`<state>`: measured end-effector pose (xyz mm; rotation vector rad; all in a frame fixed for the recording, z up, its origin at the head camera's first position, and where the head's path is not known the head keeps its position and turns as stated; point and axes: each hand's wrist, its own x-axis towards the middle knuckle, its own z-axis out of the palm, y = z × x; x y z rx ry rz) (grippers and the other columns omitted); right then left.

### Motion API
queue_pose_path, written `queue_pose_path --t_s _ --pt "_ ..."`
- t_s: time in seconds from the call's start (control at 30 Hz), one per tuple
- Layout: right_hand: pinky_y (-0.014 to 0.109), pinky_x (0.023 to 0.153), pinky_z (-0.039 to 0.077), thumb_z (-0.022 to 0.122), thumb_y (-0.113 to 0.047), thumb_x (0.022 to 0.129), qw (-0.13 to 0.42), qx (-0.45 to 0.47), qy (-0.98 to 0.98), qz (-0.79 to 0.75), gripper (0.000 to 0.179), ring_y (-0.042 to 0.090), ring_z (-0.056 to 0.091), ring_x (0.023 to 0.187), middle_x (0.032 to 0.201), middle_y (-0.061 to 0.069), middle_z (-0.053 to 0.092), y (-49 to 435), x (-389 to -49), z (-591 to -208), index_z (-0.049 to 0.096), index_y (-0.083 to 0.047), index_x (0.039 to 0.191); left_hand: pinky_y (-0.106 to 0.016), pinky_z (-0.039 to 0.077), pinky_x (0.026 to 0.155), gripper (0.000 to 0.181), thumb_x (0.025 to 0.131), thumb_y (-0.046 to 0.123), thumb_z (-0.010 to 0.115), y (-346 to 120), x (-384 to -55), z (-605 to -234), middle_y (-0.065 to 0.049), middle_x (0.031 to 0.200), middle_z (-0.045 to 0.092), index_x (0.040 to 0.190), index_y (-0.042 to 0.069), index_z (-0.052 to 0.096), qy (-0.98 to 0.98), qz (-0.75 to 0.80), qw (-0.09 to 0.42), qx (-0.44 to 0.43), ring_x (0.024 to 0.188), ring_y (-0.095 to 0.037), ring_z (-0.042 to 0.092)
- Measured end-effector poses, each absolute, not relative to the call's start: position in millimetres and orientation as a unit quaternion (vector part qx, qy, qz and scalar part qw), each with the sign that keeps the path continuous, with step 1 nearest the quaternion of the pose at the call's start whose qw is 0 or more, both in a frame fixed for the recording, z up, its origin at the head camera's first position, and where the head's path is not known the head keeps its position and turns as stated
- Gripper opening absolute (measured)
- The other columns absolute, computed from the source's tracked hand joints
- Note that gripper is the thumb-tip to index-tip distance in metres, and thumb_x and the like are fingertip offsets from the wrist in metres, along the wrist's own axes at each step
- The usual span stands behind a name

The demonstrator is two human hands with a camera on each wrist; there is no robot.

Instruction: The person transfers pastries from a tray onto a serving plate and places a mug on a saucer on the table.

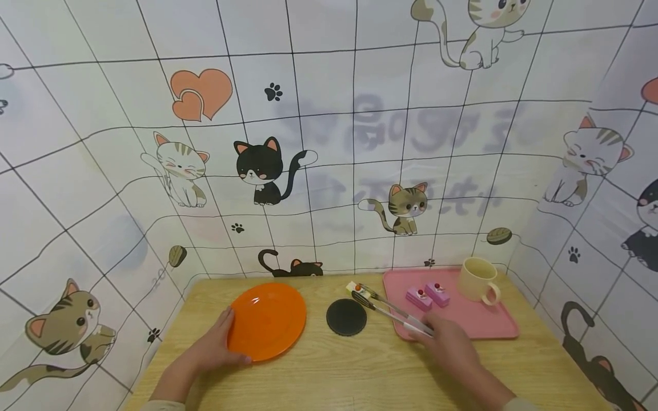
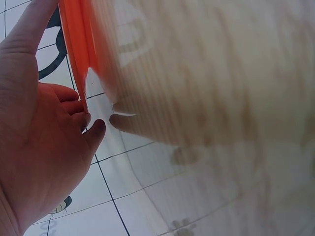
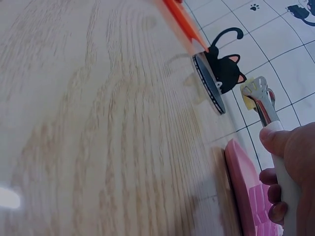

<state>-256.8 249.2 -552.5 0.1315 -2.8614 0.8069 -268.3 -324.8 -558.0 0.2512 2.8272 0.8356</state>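
In the head view my left hand (image 1: 218, 342) grips the left side of an orange plate (image 1: 269, 322), with the thumb at its near rim and the fingers along its left rim. The left wrist view shows the fingers curved at the rim of the plate (image 2: 78, 39). My right hand (image 1: 449, 342) holds metal tongs (image 1: 393, 314) with pale handles. At their tips is a small yellow toy cake piece (image 1: 352, 286) with a red-orange topping. The right wrist view shows the cake piece (image 3: 248, 101) partly hidden behind the tong heads, held off the table.
A round black coaster (image 1: 346, 317) lies between the plate and a pink tray (image 1: 493, 325). On the tray are two pink toy cake pieces (image 1: 418, 299) and a cream mug (image 1: 475, 279). Cat-patterned walls (image 1: 329, 171) enclose the back and sides of the wooden table (image 1: 329, 371).
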Motion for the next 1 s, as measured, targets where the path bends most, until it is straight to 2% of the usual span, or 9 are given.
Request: queue_pose_path --t_s 0.33,0.63,1.0 --pt "0.036 0.064 0.044 0.087 -0.051 0.095 0.082 0.051 -0.954 0.284 0.036 0.017 0.05 0.069 0.075 -0.008 0.059 233.1 -261.9 -548.9 0.065 -0.024 0.087 -0.073 0.023 0.128 0.145 0.075 0.054 0.1 -325.4 -268.9 -556.9 -0.036 0.179 0.006 0.171 -0.013 0.014 0.95 0.284 0.094 0.084 0.163 -0.059 0.015" --pt "0.035 0.061 0.044 0.089 -0.038 0.095 0.078 0.074 -0.955 0.275 0.026 0.014 0.05 0.067 0.075 -0.01 0.059 218.7 -268.2 -546.4 0.068 -0.022 0.095 -0.072 0.023 0.128 0.145 0.075 0.055 0.101 -325.6 -268.2 -558.3 -0.036 0.179 0.007 0.17 -0.013 0.015 0.95 0.284 0.092 0.085 0.163 -0.058 0.015" --pt "0.032 0.057 0.041 0.091 -0.035 0.092 0.09 0.094 -0.949 0.288 0.031 0.011 0.048 0.064 0.072 -0.012 0.053 194.6 -276.7 -544.5 0.062 -0.026 0.089 -0.072 0.024 0.128 0.145 0.075 0.055 0.1 -325.8 -268.1 -558.3 -0.037 0.178 0.008 0.17 -0.014 0.015 0.952 0.28 0.088 0.092 0.163 -0.059 0.015"
